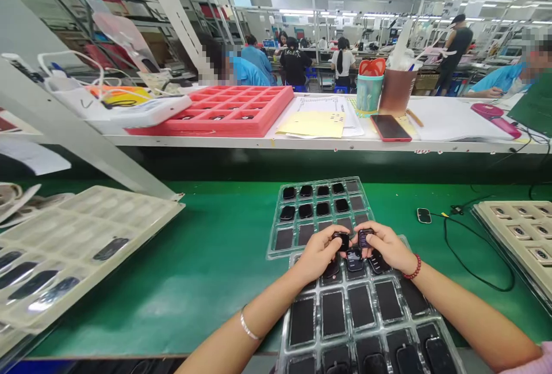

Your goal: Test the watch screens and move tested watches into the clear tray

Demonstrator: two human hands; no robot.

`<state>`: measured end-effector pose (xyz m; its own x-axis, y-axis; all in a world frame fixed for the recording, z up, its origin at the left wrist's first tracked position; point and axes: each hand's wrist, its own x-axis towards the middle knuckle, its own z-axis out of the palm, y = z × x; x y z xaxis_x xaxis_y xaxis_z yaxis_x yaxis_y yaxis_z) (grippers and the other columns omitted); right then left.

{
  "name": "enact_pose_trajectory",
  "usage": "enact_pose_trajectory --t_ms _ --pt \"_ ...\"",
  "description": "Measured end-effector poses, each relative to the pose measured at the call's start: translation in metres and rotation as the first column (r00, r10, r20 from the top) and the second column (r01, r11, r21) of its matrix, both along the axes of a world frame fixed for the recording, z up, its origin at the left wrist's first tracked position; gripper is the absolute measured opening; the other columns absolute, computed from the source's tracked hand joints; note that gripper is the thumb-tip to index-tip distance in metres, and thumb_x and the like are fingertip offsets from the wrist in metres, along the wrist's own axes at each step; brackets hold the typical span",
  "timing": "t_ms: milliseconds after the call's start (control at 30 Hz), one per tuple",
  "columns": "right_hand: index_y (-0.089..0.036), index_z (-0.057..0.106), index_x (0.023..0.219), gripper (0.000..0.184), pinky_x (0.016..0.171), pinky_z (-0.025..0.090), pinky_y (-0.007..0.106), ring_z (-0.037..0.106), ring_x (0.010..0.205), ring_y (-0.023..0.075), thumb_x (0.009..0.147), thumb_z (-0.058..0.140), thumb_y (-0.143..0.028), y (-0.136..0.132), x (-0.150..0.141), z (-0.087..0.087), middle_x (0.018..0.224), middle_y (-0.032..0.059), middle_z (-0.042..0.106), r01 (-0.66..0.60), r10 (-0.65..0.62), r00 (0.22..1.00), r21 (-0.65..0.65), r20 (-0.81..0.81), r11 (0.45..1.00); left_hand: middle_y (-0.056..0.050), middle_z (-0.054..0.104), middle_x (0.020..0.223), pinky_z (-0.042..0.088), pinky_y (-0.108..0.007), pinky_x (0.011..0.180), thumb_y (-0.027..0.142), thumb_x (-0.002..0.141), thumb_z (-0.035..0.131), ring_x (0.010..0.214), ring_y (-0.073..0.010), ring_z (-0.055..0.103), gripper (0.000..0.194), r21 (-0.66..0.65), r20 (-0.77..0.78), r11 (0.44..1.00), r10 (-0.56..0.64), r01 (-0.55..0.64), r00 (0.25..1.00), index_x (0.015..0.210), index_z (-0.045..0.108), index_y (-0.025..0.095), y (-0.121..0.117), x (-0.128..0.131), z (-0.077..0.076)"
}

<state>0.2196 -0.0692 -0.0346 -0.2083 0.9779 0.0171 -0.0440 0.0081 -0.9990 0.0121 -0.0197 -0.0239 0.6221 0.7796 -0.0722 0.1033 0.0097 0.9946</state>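
Pinched in my left hand point(321, 252) is a dark smartwatch body point(342, 240), its screen black. My right hand point(386, 246) grips a second watch body point(364, 238) whose screen shows lit text. Both hands are close together above the near clear plastic tray point(319, 290). Watch bodies lie in that tray's row under my fingers, among them one with a lit screen point(354, 260); more sit in its bottom row. Beyond my hands, the far clear tray point(272, 239) holds two rows of black watch bodies point(322, 208). My fingers partly cover its near edge.
A cream tray point(142, 218) with dark screens stands at left; another tray of watch parts point(495, 230) is at right. A lone watch point(424, 216) and a black cable point(474, 285) lie on the green mat point(194, 282). The shelf holds a red tray point(276, 110) and phone point(391, 128).
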Motion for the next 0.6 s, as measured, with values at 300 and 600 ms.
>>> enact_pose_trajectory --t_ms 300,600 --pt "-0.020 0.062 0.109 0.030 0.056 0.053 0.026 0.066 0.059 0.0120 0.089 0.060 -0.042 0.0002 -0.0015 -0.0053 0.091 0.0046 0.072 0.024 -0.024 1.000 0.006 -0.017 1.000 -0.004 0.067 0.088 0.043 -0.023 0.056 0.036 0.087 0.054 0.065 -0.0130 0.063 0.029 0.004 0.004 1.000 -0.001 0.001 1.000 0.108 0.060 0.016 -0.0006 0.0003 0.0003" --pt "-0.020 0.059 0.117 0.029 0.061 0.055 0.028 0.067 0.067 0.0130 0.090 0.057 -0.031 -0.0028 0.0001 0.0005 0.101 0.0073 0.071 0.007 -0.007 1.000 0.031 -0.003 0.999 -0.004 0.067 0.090 0.046 -0.023 0.059 0.028 0.083 0.059 0.067 -0.0127 0.063 0.031 -0.031 0.069 0.999 0.020 -0.018 0.997 0.112 0.059 0.017 -0.0013 0.0021 -0.0028"
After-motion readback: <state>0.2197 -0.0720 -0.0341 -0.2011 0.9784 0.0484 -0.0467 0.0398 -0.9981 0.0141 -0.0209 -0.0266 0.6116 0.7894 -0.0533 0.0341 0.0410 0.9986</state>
